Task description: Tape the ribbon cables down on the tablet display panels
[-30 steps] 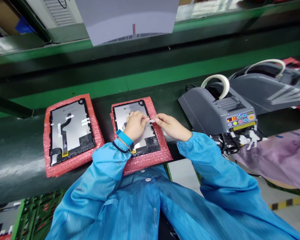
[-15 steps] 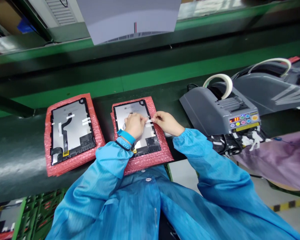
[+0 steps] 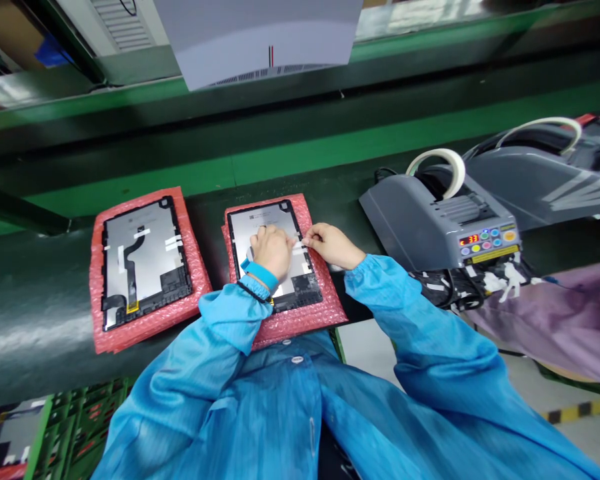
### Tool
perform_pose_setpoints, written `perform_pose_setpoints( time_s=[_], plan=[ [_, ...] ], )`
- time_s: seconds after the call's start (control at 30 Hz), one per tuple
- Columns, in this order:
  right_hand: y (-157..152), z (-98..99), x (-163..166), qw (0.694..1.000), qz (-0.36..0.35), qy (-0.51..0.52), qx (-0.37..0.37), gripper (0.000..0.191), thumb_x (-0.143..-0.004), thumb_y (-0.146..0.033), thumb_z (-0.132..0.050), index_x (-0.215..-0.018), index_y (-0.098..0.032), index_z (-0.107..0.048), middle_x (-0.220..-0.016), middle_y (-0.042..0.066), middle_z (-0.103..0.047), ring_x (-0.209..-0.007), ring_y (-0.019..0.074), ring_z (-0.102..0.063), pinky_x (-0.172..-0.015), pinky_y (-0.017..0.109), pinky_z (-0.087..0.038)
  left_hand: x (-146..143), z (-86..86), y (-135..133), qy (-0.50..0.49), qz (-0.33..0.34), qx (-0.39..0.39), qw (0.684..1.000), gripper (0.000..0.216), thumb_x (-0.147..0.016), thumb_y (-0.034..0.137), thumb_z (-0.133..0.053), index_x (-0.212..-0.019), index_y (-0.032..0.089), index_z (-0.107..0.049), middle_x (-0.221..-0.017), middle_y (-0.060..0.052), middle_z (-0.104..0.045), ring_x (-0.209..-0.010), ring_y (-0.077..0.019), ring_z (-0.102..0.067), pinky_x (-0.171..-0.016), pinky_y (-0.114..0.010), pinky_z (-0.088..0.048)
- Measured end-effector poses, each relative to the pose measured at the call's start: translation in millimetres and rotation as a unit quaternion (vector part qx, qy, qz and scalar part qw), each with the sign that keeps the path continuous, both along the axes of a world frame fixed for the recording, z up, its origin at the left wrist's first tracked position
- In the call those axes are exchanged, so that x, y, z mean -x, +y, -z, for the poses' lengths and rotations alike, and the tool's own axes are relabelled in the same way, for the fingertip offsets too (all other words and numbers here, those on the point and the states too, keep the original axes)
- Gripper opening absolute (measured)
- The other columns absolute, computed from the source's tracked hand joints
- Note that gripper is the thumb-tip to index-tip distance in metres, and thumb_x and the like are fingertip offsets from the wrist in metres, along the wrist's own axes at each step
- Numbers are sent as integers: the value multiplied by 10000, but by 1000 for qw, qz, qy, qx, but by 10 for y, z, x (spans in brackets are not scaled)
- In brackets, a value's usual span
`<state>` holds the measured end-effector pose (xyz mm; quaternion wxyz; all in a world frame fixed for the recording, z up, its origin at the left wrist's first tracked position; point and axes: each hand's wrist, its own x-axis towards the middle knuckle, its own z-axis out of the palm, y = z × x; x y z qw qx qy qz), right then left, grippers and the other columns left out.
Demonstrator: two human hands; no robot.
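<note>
Left hand point(image 3: 273, 248) and right hand point(image 3: 333, 245) pinch thin white tape point(image 3: 300, 244) onto a flat silver panel point(image 3: 260, 217).

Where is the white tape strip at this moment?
Head view, near centre: the white tape strip stretches between the left hand and right hand, over the right edge of the tablet panel.

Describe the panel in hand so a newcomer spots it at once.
On the dark green conveyor belt lie two pink bubble-wrap mats, each bearing a silver, black-framed tablet panel. Take the right mat, nearest the grey tape dispenser. Only its panel has the left hand on it and the right hand pinching a white tape strip at its edge.
</note>
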<state>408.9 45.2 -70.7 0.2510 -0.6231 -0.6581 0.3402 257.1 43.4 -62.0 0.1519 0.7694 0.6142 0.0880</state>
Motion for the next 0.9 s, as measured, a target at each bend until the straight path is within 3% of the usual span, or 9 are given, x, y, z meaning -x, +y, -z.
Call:
perform_pose_setpoints(
  time_s=[0.13,0.33,0.47,0.6,0.67,0.77,0.9],
  plan=[
    [0,52,-2,1000,11,20,10,150,-699,-224,-622,-591,-193,-523,-570,-44,-443,-573,111,-422,-578,253,-332,3,-11,-12,7,2,11,1000,241,-901,341,-487,-834,169,-643,-1007,-115,-608,-1081,-296,-474,-867,-413,-346],
    [-56,153,26,973,163,151,68,389,-568,-283,-781,-671,-208,-413,-550,-100,-395,-518,77,-380,-515,216,-320,29,-56,26,-4,-11,19,1000,236,-843,398,-583,-851,164,-618,-1023,-111,-598,-1082,-296,-472,-879,-408,-348],
    [-73,111,9,950,141,231,159,434,-595,-340,-793,-752,-220,-407,-501,-117,-407,-422,65,-344,-395,188,-267,-7,-74,80,1,-12,24,1000,266,-818,428,-608,-889,172,-605,-1060,-116,-579,-1095,-306,-464,-896,-420,-349],
    [-86,71,-57,940,132,239,203,326,-692,-330,-734,-772,-213,-440,-510,-86,-466,-408,69,-385,-365,179,-284,128,-157,-40,6,-18,-5,1000,135,-829,250,-566,-948,194,-595,-1070,-102,-571,-1070,-284,-481,-900,-412,-374],
    [-98,92,-76,946,134,227,188,282,-738,-372,-685,-757,-209,-456,-524,-68,-475,-429,78,-420,-393,189,-330,316,-195,-202,10,-21,-46,999,175,-825,185,-535,-994,183,-582,-1075,-113,-567,-1059,-278,-488,-917,-408,-387],
    [-121,131,-41,978,113,145,96,258,-752,-373,-642,-676,-211,-455,-520,-51,-460,-469,105,-442,-452,222,-359,644,-188,-495,16,-67,-93,993,225,-833,159,-498,-1049,129,-554,-1073,-153,-561,-1053,-281,-511,-933,-404,-409],
    [-159,66,103,992,102,8,-68,204,-746,-264,-589,-628,-227,-426,-570,-20,-480,-565,149,-473,-584,275,-381,895,-88,-741,16,-125,-36,991,222,-888,159,-405,-1036,93,-557,-1017,-176,-608,-990,-270,-592,-885,-388,-460]
  ],
)
